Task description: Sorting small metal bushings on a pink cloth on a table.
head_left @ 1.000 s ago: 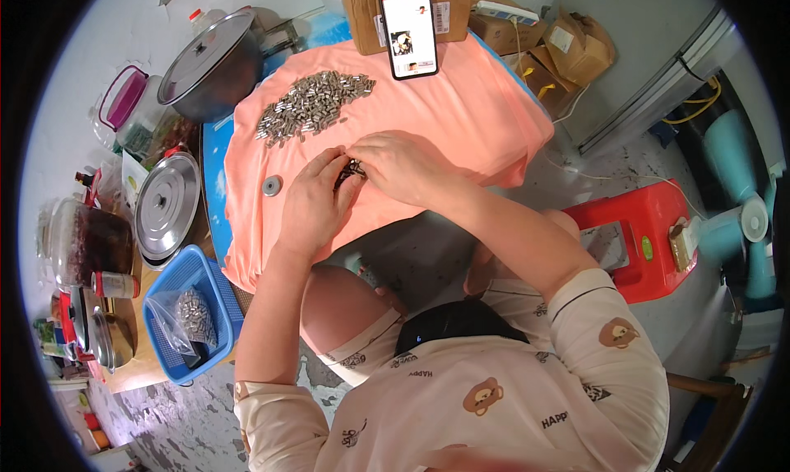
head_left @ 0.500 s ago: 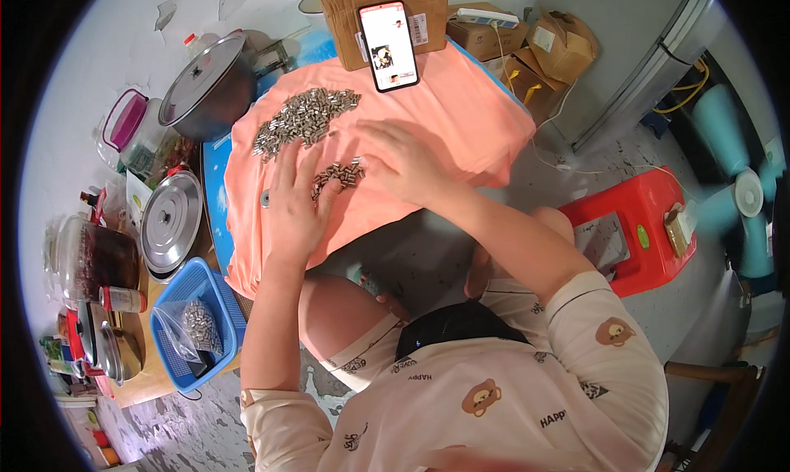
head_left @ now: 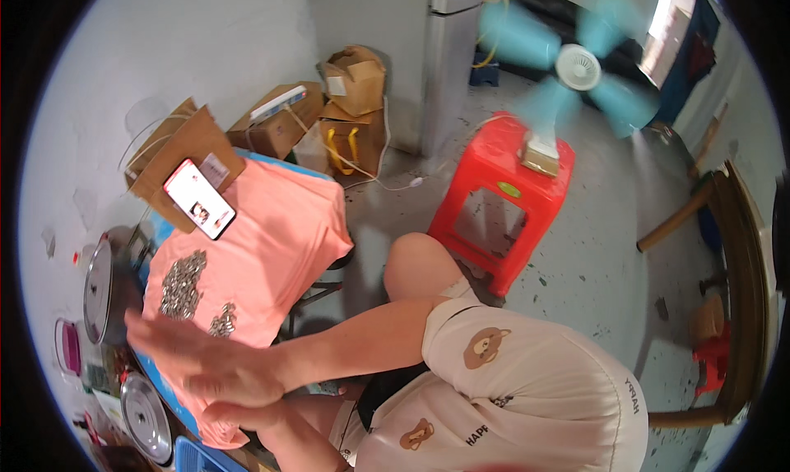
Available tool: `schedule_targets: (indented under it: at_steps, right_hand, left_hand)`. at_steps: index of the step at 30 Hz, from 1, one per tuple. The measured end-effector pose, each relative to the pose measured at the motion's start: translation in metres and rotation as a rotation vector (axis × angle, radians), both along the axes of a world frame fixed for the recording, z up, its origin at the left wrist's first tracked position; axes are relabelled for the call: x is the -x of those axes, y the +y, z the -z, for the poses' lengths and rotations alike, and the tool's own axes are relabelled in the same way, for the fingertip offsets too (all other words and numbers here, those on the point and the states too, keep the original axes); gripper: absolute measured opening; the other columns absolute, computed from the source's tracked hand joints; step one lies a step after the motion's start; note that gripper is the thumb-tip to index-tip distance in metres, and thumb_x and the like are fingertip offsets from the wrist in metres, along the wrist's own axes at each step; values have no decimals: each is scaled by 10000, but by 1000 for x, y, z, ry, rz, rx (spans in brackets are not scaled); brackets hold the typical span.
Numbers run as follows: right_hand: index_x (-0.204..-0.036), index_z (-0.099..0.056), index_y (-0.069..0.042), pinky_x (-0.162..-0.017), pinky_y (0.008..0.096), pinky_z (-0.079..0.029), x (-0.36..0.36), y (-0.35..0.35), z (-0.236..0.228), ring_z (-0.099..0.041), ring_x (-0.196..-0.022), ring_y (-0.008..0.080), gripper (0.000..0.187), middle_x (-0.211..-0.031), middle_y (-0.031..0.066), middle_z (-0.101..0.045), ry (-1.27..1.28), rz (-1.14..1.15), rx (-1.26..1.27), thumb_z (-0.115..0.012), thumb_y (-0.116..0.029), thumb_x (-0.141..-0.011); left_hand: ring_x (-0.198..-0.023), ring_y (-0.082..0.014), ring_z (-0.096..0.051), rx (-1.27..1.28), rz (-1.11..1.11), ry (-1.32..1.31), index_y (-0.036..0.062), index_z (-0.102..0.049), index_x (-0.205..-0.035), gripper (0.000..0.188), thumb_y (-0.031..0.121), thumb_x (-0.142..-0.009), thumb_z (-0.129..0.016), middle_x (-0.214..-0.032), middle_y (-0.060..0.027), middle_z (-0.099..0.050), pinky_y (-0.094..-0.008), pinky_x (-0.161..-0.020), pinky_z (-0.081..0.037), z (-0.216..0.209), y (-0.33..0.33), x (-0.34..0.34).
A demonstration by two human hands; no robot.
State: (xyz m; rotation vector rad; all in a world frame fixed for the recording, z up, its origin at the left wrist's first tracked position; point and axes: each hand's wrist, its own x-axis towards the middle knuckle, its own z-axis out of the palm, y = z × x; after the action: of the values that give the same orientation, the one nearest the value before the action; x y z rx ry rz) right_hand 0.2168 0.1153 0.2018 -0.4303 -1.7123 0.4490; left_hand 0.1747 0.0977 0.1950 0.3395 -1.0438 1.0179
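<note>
Beside the near end of the salmon cloth [head_left: 284, 225], my two hands overlap, smeared by motion. My right hand [head_left: 202, 361] reaches across with its fingers stretched out and nothing visible in it. Under it, my left hand [head_left: 239, 413] is mostly hidden, so its fingers cannot be made out. Just beyond the hands lies a small pile of short silvery metal pieces [head_left: 222, 320]. A larger pile of the same metal pieces [head_left: 182, 284] sits farther left on the cloth. A lit phone [head_left: 199, 199] leans against a cardboard box [head_left: 156, 172] at the cloth's far side.
Along the left stand a lidded pot [head_left: 100, 291], a round metal lid [head_left: 146, 418] and a blue basket [head_left: 197, 455]. To the right, a teal fan [head_left: 578, 67] spins on a red stool [head_left: 510, 163]. Cardboard boxes [head_left: 354, 81] and a cable lie behind; a wooden chair [head_left: 732, 307] stands far right.
My view has swung to the right, so the table sits farther left. My hands, earlier apart on either side of the small pile, now overlap. Both metal piles stay on the cloth.
</note>
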Motion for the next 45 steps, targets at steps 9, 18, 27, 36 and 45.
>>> schedule_targets:
  at_steps: [9, 18, 27, 36, 45]
  right_hand:
    - [-1364, -38, -11, -1043, 419, -13, -10, -61, -46, 51, -1324, 275, 676, -1429, 161, 46, 105, -243, -103, -257, -446, -895]
    - [-1368, -47, -90, -1043, 442, 18, -5, -38, -59, 63, -1318, 287, 666, -1427, 136, 72, 313, 58, -650, -189, -509, -870]
    - [-1349, 35, 7, -1043, 418, -13, -64, -52, -32, 101, -1310, 309, 807, -1406, 204, 120, 45, -25, -20, -282, -553, -862]
    - [-1350, 26, 7, -1043, 417, -6, -99, -64, -60, 109, -1312, 290, 790, -1408, 184, 142, 68, 238, -159, -262, -549, -868]
    - [-1373, -77, -49, -1042, 394, -47, -52, -59, -36, -35, -1319, 320, 671, -1423, 184, 57, 29, 49, -80, -314, -440, -882]
  left_hand:
    - [-1287, -352, -162, 49, -1836, 912, -1, -124, -1349, 691, 497, -870, -157, -1396, -188, -152, -501, -1038, -138, -64, -22, -12]
    - [-1295, -321, -132, -1, -1781, 860, 25, -98, -1357, 698, 517, -868, -181, -1401, -181, -123, -456, -1049, -115, -71, -57, -45]
    - [-1316, -256, 87, 179, -998, 422, -15, -63, -1357, 690, 376, -861, -343, -1424, -165, 26, -355, -1057, 37, -55, -47, -100]
    - [-1316, -282, 40, 137, -425, -11, -3, -69, -1359, 696, 436, -867, -290, -1419, -187, 4, -380, -1054, 28, -76, -58, -117]
    - [-1314, -316, -4, 105, -264, -93, 17, -67, -1363, 724, 507, -863, -250, -1414, -204, -23, -412, -1051, 13, -62, -59, -112]
